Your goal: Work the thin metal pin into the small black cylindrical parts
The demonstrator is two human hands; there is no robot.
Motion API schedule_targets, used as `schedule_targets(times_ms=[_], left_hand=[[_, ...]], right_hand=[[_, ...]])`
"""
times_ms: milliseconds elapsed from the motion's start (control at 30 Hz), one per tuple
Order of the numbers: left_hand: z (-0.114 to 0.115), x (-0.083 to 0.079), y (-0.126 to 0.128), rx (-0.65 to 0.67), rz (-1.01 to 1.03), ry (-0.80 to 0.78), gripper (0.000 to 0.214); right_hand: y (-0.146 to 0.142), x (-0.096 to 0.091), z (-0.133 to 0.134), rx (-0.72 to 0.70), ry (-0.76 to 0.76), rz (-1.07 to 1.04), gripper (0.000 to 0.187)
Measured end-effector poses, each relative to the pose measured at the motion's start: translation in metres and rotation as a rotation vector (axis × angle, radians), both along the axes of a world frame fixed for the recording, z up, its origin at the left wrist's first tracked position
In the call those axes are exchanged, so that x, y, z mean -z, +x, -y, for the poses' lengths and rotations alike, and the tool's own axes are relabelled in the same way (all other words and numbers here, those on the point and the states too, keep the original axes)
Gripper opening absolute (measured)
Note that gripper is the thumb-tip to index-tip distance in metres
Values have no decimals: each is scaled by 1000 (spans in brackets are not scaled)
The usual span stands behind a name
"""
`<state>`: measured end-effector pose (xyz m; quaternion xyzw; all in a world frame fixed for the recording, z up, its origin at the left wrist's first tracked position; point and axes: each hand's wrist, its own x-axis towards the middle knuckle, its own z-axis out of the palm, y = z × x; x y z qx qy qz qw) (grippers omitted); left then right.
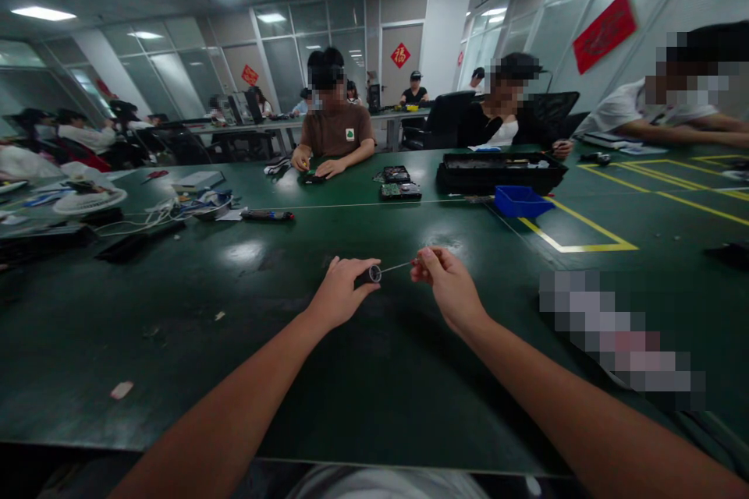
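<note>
My left hand (340, 290) is closed round a small black cylinder (373, 274), whose round, silvery-rimmed end faces right. What this cylinder is cannot be made out. Between finger and thumb my right hand (445, 281) pinches one end of a thin metal rod (396, 267). The rod slants down to the left, its far tip at the cylinder's rimmed end; whether it goes inside is too small to tell. Both hands are above the green table (363, 398), near its middle.
Ahead stand a blue bin (520, 201), a long black case (500, 173) and opened electronic parts (401, 190). A black stick-like tool (268, 215) lies by a bowl of cables (207, 205). A white round fan part (90, 201) is further left. Co-workers sit across the table.
</note>
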<state>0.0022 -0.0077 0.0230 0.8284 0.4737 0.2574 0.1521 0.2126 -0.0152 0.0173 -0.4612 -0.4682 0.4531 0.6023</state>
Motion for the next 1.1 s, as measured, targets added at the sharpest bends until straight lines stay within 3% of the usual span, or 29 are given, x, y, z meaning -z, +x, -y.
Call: schedule_targets(times_ms=[567,867,967,1100], left_hand=[[-1,2,-2,1,-7,-11,41],[-3,7,-3,-11,-26,-6,42],[-4,8,-5,-13,-36,-3,41],[-5,9,-6,-10,-41,3,41]], right_hand=[[1,-6,5,-16,2,93,34],[7,-9,10,88,-8,437,50],[6,-9,10,32,-37,426,44],[5,-6,7,-87,-39,361,22]])
